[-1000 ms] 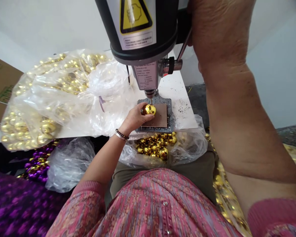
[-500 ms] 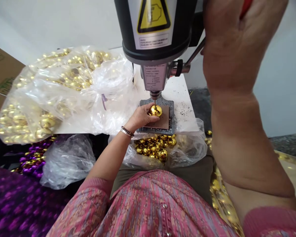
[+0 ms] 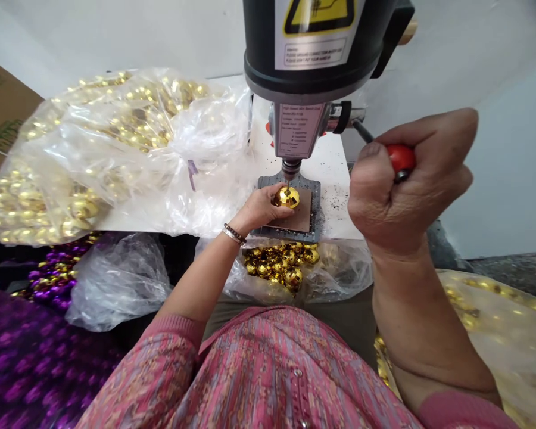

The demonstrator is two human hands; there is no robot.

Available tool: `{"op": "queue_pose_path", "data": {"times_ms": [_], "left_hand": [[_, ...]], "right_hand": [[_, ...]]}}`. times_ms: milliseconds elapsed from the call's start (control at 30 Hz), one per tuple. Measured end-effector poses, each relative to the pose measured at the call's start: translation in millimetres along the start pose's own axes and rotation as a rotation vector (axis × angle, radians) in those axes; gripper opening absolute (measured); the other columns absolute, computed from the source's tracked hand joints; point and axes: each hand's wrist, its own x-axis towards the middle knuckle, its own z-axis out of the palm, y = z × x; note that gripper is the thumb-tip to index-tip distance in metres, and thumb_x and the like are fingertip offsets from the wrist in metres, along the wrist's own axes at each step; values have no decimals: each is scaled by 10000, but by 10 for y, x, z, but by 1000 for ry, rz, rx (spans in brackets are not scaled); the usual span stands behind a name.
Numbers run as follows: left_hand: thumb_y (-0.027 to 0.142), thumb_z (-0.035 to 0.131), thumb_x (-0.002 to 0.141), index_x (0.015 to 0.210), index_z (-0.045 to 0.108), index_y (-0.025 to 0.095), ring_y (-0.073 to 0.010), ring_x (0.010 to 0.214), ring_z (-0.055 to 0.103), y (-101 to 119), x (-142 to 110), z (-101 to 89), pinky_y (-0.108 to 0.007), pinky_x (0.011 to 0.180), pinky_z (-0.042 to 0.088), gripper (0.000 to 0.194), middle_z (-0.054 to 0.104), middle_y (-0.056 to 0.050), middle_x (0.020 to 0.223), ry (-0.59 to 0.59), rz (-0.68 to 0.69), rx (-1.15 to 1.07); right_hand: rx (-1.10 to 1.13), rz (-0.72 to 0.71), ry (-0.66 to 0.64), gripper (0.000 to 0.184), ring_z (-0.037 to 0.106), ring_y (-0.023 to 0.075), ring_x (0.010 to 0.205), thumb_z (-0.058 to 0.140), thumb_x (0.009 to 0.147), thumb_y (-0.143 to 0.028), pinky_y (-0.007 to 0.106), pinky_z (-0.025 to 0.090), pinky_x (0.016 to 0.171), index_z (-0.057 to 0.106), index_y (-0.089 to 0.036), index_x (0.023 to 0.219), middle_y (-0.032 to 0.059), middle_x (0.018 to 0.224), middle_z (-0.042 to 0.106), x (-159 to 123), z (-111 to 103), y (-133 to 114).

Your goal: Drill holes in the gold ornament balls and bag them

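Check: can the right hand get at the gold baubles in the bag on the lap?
Probably yes. The right hand is closed on the red lever handle of the drill press, so it must let go first, but nothing appears to block its path to the gold baubles in the clear bag.

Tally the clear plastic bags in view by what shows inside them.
Holding gold balls: 3 (the bag on the table, the bag on the lap, the bag beside the right arm)
Nothing visible inside: 1 (the crumpled bag left of the lap)
Total: 4
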Motion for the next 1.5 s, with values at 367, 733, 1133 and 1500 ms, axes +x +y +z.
{"op": "queue_pose_path", "data": {"times_ms": [367,733,1133,1500], "left_hand": [[252,866,724,1401,699,132,-202,995,683,1,-14,2,-315,948,538,709,782,-58,1139,-11,-17,61],[251,840,749,1209,749,163,-193,939,679,-67,-13,32,-303,888,540,478,769,-14,1008,-39,31,18],[214,854,765,1282,722,145,-216,977,702,92,-142,60,-303,899,532,537,783,-46,1075,71,-33,128],[187,816,747,1333,726,227,-200,969,711,-57,-1072,-82,-338,927,589,595,728,-115,1313,-235,174,340]], "right_hand": [[13,-5,142,242,549,62,691,453,1023,-420,225,478,686,561,-216,949,-9,784,540,-204,151,12],[123,-44,262,144,567,60,751,484,1026,-336,226,489,730,567,-221,997,-16,828,565,-348,341,78],[271,185,128,170,339,49,645,429,891,-354,277,436,789,351,-219,822,-18,758,333,455,171,-113],[243,204,47,189,342,51,669,403,894,-316,254,447,809,262,-220,815,-2,790,347,621,219,-39]]}}
